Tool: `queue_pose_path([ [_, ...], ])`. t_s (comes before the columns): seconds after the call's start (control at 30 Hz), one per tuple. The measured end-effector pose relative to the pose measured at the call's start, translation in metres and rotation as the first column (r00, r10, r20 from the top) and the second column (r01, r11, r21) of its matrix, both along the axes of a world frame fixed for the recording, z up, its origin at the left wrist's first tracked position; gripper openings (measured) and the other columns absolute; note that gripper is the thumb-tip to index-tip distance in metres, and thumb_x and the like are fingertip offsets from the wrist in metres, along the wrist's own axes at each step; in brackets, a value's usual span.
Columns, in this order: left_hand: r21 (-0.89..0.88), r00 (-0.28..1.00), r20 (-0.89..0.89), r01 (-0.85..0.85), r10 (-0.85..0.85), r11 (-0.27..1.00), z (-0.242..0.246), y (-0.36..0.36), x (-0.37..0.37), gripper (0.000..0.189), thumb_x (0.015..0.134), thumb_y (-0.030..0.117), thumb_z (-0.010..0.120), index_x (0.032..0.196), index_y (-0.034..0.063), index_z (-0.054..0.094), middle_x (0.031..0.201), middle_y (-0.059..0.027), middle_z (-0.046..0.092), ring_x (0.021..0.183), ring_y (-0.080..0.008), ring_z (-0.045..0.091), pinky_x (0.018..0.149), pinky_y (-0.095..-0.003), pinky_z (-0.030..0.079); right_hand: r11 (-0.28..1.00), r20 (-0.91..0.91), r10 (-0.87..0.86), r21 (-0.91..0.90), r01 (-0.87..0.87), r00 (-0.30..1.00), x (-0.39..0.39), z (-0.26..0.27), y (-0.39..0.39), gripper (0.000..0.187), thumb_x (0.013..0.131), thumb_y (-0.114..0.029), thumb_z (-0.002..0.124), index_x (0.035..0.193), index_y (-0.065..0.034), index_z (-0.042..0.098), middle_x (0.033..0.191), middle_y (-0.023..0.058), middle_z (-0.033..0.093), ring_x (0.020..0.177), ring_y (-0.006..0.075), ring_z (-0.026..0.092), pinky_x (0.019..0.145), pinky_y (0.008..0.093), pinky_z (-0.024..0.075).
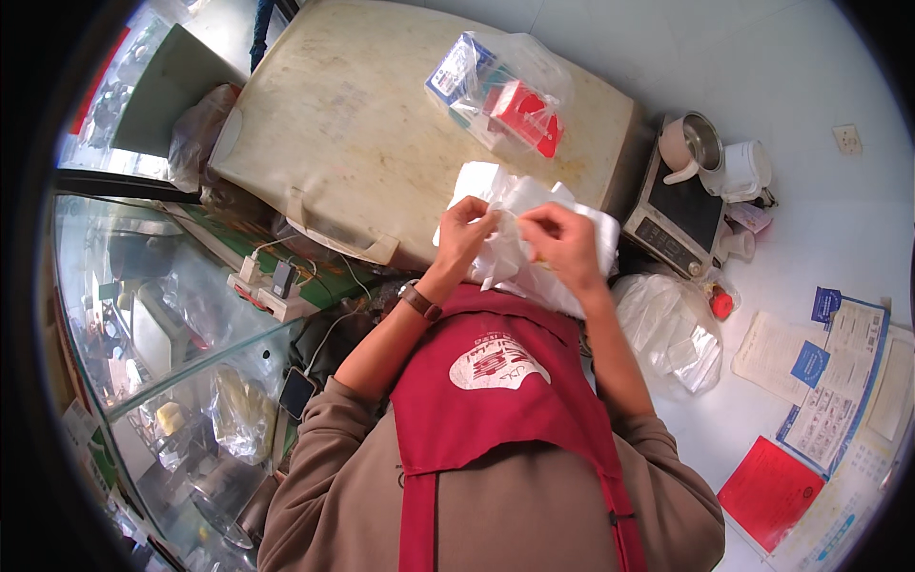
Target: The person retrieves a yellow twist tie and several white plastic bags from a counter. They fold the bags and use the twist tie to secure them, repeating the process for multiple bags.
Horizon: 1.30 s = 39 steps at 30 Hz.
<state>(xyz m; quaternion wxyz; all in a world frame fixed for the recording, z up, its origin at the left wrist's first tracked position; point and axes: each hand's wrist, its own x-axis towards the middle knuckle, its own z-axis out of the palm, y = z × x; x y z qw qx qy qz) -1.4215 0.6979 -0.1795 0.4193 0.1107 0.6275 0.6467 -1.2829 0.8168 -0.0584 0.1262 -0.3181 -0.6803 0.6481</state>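
Note:
Both hands meet over a bundle of white plastic bags (507,264) in front of my red apron. My left hand (468,225) pinches a piece of the thin white plastic between thumb and fingers. Close beside it, my right hand (561,243) is curled with its fingertips on the same plastic; it looks slightly blurred. Folded white bags (479,182) stick out beyond my hands, against the near edge of a large pale chest lid (343,136). On my left wrist is a watch with a brown strap (422,302).
On the lid lies a clear bag with boxes (529,114). To the right stand an induction cooker (675,214), a small pot (690,146) and a clear plastic bag (668,329). At left are a power strip (268,293), a phone (297,392) and a glass case (193,372).

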Motion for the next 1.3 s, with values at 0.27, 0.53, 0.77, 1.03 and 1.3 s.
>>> queue_pose_path([
  [0.27, -0.024, 0.995, -0.033, -0.1, 0.099, 0.995, -0.03, -0.033, 0.005, 0.016, 0.099, 0.013, 0.078, 0.1, 0.0003, 0.069, 0.093, -0.0053, 0.075, 0.084, -0.013, 0.073, 0.077, -0.0276, 0.059, 0.997, 0.072, 0.062, 0.032, -0.064, 0.995, -0.031, -0.092, -0.016, 0.008, 0.097, -0.005, 0.075, 0.095, 0.0023, 0.075, 0.077, 0.0039, 0.075, 0.061, 0.0073, 0.067, 0.055, 0.0253, 0.0516],
  [0.53, 0.014, 0.991, 0.042, -0.127, 0.126, 0.992, -0.029, -0.036, 0.006, 0.016, 0.099, 0.012, 0.078, 0.102, -0.0005, 0.07, 0.094, -0.004, 0.073, 0.087, -0.0123, 0.073, 0.079, -0.027, 0.059, 0.97, 0.053, 0.083, 0.223, -0.093, 0.995, -0.038, -0.109, -0.019, 0.007, 0.095, -0.006, 0.075, 0.094, 0.0015, 0.075, 0.08, 0.0072, 0.078, 0.063, 0.0098, 0.07, 0.056, 0.0272, 0.0531],
  [0.77, 0.033, 0.998, 0.03, -0.059, 0.058, 0.998, -0.022, -0.035, 0.001, 0.015, 0.099, 0.012, 0.079, 0.104, -0.0009, 0.073, 0.096, -0.0026, 0.074, 0.088, -0.0107, 0.07, 0.08, -0.0259, 0.057, 0.714, -0.067, 0.075, 0.7, -0.007, 0.995, -0.037, -0.107, -0.023, 0.004, 0.095, -0.004, 0.073, 0.092, -0.0016, 0.073, 0.079, 0.0108, 0.07, 0.063, 0.023, 0.069, 0.058, 0.0364, 0.0523],
  [1.03, -0.031, 0.997, 0.047, -0.056, 0.058, 0.998, -0.016, -0.041, 0.004, 0.019, 0.1, 0.016, 0.08, 0.107, 0.0002, 0.074, 0.099, -0.0027, 0.074, 0.087, -0.0108, 0.072, 0.079, -0.0256, 0.059, 0.948, -0.021, 0.0, 0.317, 0.007, 1.0, -0.032, -0.104, -0.034, 0.005, 0.096, -0.005, 0.072, 0.094, -0.0005, 0.073, 0.084, 0.0143, 0.072, 0.071, 0.0305, 0.07, 0.064, 0.041, 0.0551],
  [1.3, -0.06, 0.913, 0.384, -0.123, 0.136, 0.991, -0.02, -0.042, -0.002, 0.02, 0.104, 0.02, 0.075, 0.114, 0.0026, 0.073, 0.1, -0.003, 0.076, 0.089, -0.0137, 0.077, 0.079, -0.0252, 0.06, 0.826, 0.022, 0.066, 0.56, -0.067, 0.998, -0.038, -0.11, -0.036, 0.006, 0.094, -0.009, 0.073, 0.092, -0.004, 0.071, 0.091, 0.0157, 0.075, 0.081, 0.0384, 0.072, 0.07, 0.0468, 0.0573],
])
